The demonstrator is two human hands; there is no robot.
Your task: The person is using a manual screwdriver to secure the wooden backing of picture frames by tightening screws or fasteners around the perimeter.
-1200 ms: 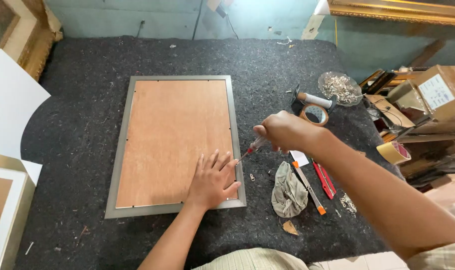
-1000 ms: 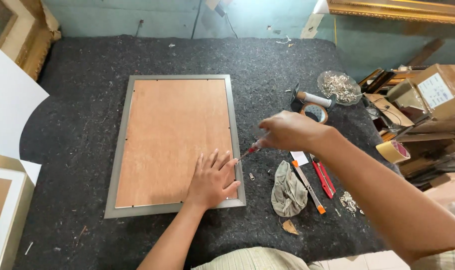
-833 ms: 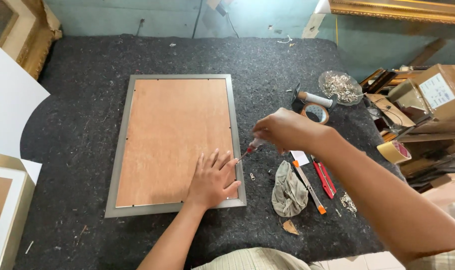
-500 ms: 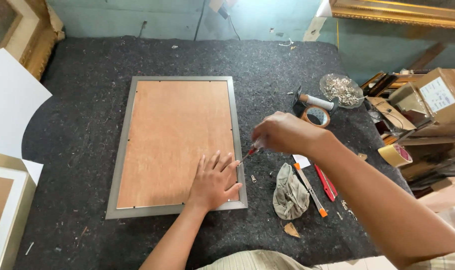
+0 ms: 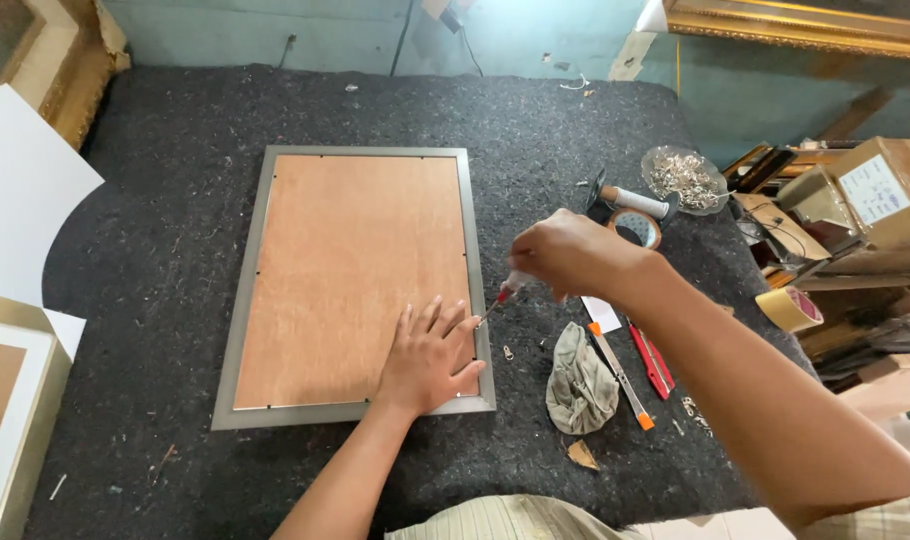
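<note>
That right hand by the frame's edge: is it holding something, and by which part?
The right hand holds a small screwdriver by its handle, tip at the frame edge. The left hand holds nothing; it lies flat on the backing board.

**Frame lying face down, screwdriver at its right edge**

The picture frame (image 5: pixel 360 285) lies flat and face down on the dark felt, its long sides running away from the viewer. Its rim is a narrow grey-silver band, and a brown wooden backing board (image 5: pixel 350 270) fills the opening, sitting level inside the rim. The screwdriver (image 5: pixel 503 297) is small, with a red and clear handle. It slants down to the left, its thin tip at the inner edge of the frame's right rail, near the lower corner.
</note>
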